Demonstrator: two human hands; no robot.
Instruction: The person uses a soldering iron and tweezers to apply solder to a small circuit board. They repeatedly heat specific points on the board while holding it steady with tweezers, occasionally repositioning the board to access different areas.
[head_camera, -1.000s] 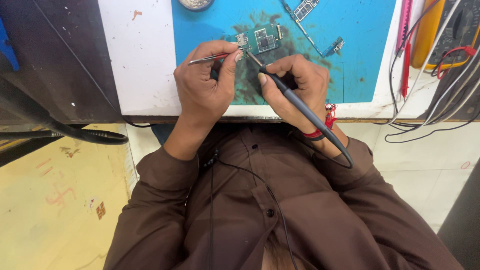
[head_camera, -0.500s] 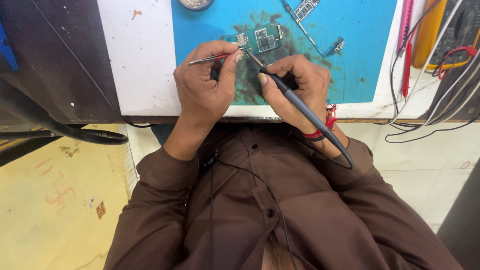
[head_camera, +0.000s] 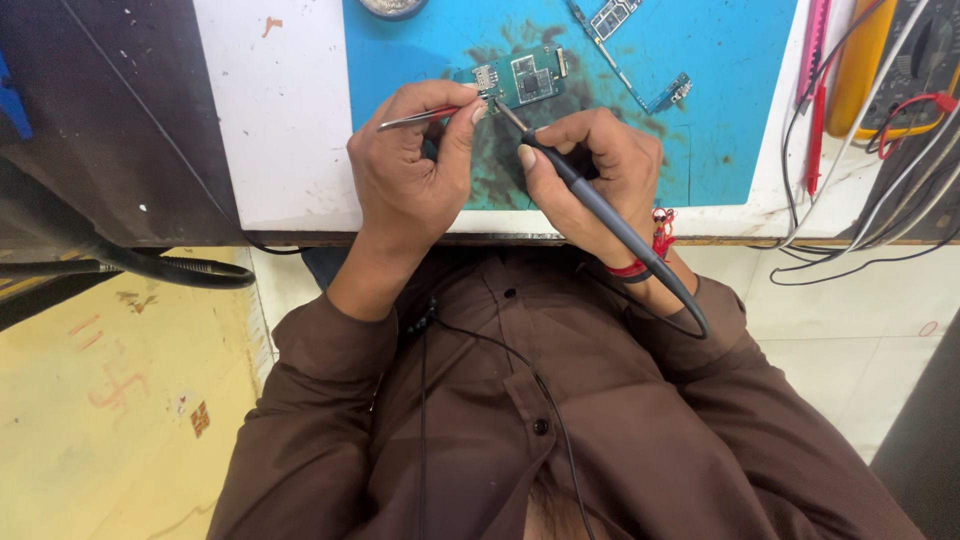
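Nothing has shifted over the last second: the left hand (head_camera: 410, 170) still pinches tweezers (head_camera: 425, 117) at the small green circuit board (head_camera: 520, 78) on the blue mat (head_camera: 730, 100). The right hand (head_camera: 600, 175) keeps its pen-grip on the soldering iron (head_camera: 590, 195), tip at the board's near edge, so the work looks mid-joint.

The light is bright and even, without strong glare. A soft shadow falls under the hands on the blue rubber work mat (head_camera: 720, 120). The picture is sharp; straight edges bend slightly near the borders.
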